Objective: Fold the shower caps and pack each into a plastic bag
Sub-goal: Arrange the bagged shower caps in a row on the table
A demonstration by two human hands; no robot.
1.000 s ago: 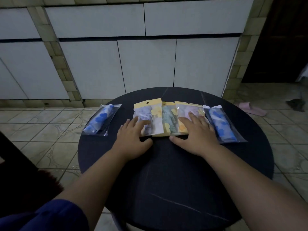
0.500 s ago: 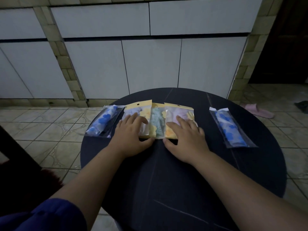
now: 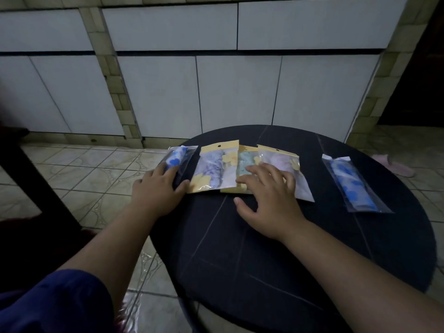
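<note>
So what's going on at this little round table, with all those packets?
A person is laying out bagged shower caps on a dark round table. The left hand rests on a clear packet with a blue cap at the table's left edge. The right hand lies flat across three overlapping yellow-topped packets in the middle. Another blue packet lies apart on the right, untouched. All five look packed.

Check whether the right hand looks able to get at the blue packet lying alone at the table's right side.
Probably yes. The right hand rests flat on the yellow-topped packets, and only bare table lies between it and the lone blue packet. Nothing covers that packet.
</note>
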